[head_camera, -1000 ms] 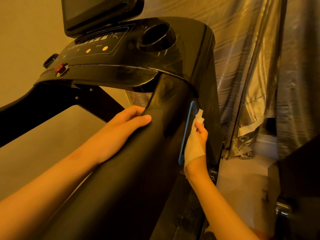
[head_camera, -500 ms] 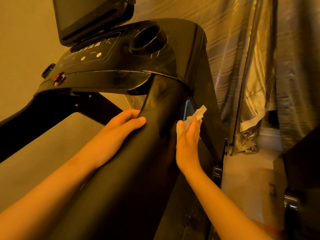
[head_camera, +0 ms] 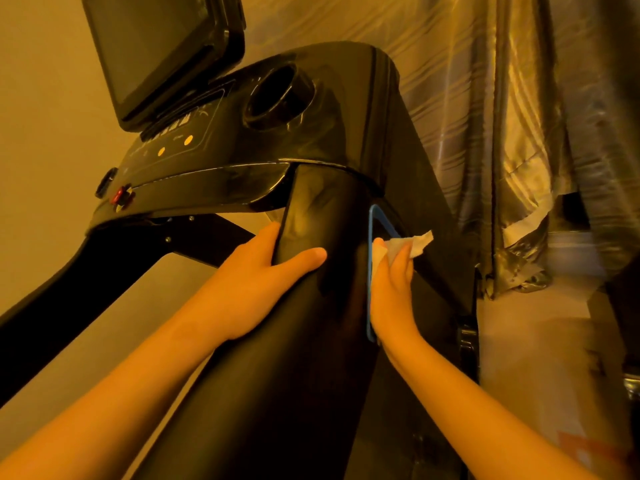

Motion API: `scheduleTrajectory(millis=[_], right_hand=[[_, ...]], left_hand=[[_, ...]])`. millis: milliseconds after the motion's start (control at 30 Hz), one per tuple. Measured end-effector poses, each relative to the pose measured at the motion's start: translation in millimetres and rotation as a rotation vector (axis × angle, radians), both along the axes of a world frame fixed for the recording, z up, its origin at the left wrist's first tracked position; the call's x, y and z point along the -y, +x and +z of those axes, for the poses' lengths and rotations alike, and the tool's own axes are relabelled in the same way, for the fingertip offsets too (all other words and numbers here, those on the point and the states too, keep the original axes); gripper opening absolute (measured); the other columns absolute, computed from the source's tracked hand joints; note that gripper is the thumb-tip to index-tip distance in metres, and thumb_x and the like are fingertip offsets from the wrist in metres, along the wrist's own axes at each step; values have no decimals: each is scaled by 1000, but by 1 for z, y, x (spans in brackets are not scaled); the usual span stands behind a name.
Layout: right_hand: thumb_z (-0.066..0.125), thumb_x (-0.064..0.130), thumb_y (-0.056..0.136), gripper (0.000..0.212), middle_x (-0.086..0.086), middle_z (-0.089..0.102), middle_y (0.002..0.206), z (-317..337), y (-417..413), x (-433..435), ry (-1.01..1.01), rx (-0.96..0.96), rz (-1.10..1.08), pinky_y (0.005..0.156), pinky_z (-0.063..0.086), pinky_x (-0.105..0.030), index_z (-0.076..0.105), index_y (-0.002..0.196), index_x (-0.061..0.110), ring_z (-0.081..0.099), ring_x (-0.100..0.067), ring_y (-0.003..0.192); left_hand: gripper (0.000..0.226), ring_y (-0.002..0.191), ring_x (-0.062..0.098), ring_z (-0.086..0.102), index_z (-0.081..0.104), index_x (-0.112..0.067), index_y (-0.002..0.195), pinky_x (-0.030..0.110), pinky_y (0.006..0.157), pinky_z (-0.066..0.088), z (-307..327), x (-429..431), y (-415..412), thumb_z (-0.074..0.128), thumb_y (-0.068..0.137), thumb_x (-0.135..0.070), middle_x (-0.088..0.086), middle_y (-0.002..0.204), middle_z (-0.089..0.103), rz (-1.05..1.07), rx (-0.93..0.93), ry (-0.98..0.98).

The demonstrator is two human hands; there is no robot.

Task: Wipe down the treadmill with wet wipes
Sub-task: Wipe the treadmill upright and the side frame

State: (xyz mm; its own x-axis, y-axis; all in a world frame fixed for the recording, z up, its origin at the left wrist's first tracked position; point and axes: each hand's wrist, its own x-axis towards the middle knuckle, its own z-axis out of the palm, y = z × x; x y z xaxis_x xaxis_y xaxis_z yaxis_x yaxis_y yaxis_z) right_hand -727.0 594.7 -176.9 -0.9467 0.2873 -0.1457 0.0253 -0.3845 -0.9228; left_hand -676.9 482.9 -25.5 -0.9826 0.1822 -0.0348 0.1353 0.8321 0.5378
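White wipe (head_camera: 405, 247) pressed to the right flank of the black treadmill (head_camera: 374, 109), just below the console (head_camera: 194, 147).

The right hand (head_camera: 393, 289) grips the bunched wipe in its fingers and holds it against the side rail (head_camera: 311, 358), right beside the blue strip (head_camera: 370, 306). The wrist is straight and the forearm reaches up from below. To wipe well, I judge the wipe should be spread flatter for more contact, then drawn in long overlapping strokes along the strip. The left hand (head_camera: 263, 282) clasps the rail's opposite edge, thumb on top and fingers tucked underneath, bracing it. A shiny curtain (head_camera: 502, 116) hangs behind.
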Motion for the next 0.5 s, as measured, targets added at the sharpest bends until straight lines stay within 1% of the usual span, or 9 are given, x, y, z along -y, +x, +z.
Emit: scheduleTrajectory(millis=[67,100,167,200,233,267,400,433,500], right_hand=[[38,58,94,80,-6,16,159,0,-9,-4,-20,31,-19,106,33,-38,-1,155,24,28,-28,141],[40,58,93,81,-7,26,154,-1,-12,-7,-49,46,-33,101,36,-36,4,155,21,35,-27,136],[42,57,94,69,-4,44,130,-6,-21,-11,-105,62,-56,89,37,-30,25,148,18,46,-21,119],[42,58,94,60,-6,49,118,-8,-25,-12,-105,69,-59,86,37,-29,38,136,16,48,-21,110],[41,59,94,52,-6,49,109,-10,-29,-13,-100,78,-61,84,37,-29,43,122,15,49,-21,104],[41,60,93,52,-7,51,108,-10,-31,-13,-110,85,-68,83,37,-29,45,119,15,50,-21,103],[40,61,93,73,-10,53,128,-7,-28,-14,-103,110,-72,84,36,-28,40,139,5,51,-25,120],[39,62,92,75,-9,52,130,-6,-22,-13,-100,109,-58,85,37,-28,37,142,6,51,-25,119],[38,66,90,78,0,53,118,-12,-7,-6,-90,112,-23,82,41,-29,34,144,9,54,-17,103]], left_hand=[[23,72,-13,63,44,-55,107,4,52,44,0,-1,3,56,88,-50,-23,91,64,16,-5,6],[25,73,-14,62,46,-53,111,3,51,42,-1,-1,3,56,88,-50,-22,92,64,20,-9,1],[34,80,-11,64,49,-50,116,7,58,46,-2,-1,3,57,83,-54,-21,96,66,30,-8,10],[38,83,-8,65,50,-50,117,11,64,48,-3,0,2,58,80,-56,-21,98,67,35,0,21],[41,84,-5,66,51,-50,117,17,69,51,-3,0,1,58,77,-58,-20,99,68,38,10,34],[43,84,-3,67,51,-50,116,22,74,53,-3,1,1,58,75,-59,-20,99,69,39,14,41],[54,92,7,68,53,-43,123,35,85,55,-3,0,1,57,72,-62,-15,106,68,51,8,32],[56,94,9,68,54,-42,123,39,88,55,-3,0,1,57,71,-63,-14,108,67,58,6,32],[59,96,11,67,54,-40,124,42,90,55,-3,0,1,58,70,-63,-12,109,67,61,8,36]])
